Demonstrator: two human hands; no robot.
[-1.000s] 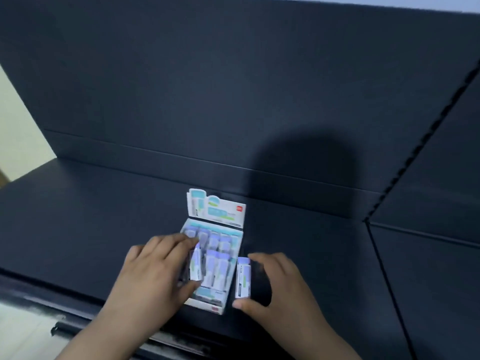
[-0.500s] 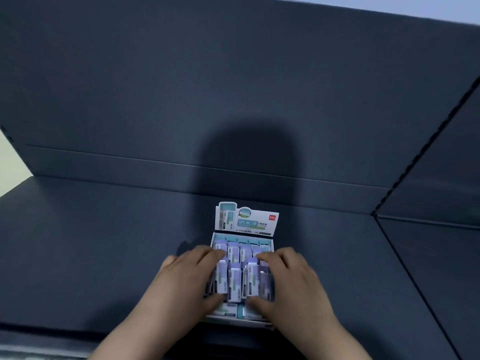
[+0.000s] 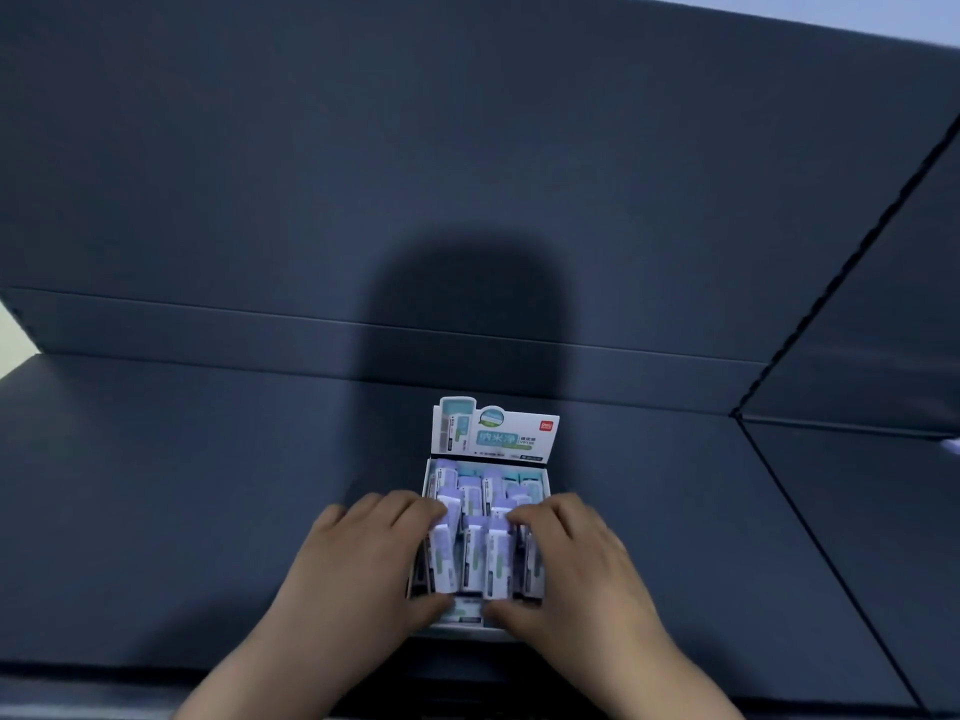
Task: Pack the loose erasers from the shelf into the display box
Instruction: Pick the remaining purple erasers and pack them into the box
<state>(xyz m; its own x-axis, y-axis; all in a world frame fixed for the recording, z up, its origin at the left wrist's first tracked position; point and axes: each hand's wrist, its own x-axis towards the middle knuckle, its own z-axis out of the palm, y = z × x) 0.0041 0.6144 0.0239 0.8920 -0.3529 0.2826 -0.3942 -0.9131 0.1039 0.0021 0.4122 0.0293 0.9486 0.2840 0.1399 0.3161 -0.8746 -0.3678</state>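
Observation:
The white display box point(image 3: 543, 480) stands near the front of the dark shelf point(image 3: 208, 485), with its printed lid flap point(image 3: 493, 433) upright at the back. It holds several white and purple erasers point(image 3: 471, 556) packed on end, some of them tilted. My left hand point(image 3: 358, 569) grips the erasers on the left of the front row, fingers over their tops and thumb under their near ends. My right hand point(image 3: 576, 574) grips the right side of the row point(image 3: 496, 563) the same way. No loose eraser shows on the shelf.
The dark back panel point(image 3: 467, 174) rises behind the box, with my shadow on it. A perforated upright seam point(image 3: 841, 262) divides off another shelf bay on the right. The shelf's front edge point(image 3: 156, 672) runs just below my wrists.
One second ago my right hand held a loose eraser beside the box. That eraser now stands in the box, and both hands have closed in on the front row.

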